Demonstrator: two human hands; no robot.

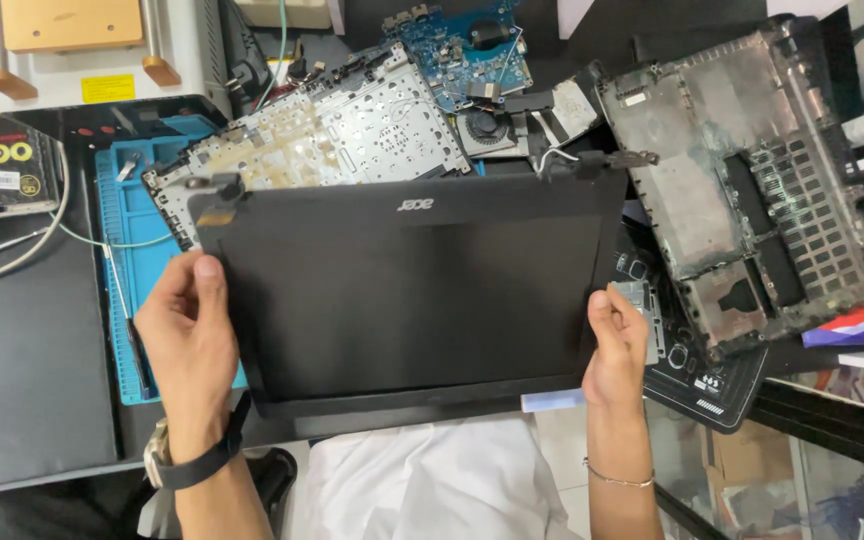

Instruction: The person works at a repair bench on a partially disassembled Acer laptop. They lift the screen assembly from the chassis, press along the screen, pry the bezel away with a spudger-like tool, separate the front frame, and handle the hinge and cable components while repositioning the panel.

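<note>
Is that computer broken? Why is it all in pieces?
It is taken apart. Both hands, left hand and right hand, grip the black screen panel by its sides. Behind it lie the bare keyboard frame, a blue circuit board and the emptied bottom case.

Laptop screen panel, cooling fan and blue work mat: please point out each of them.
laptop screen panel (pixel 412 300), head view, middle of the dark display.
cooling fan (pixel 485 127), head view, the round fan hub.
blue work mat (pixel 122 215), head view, bare left part.
</note>
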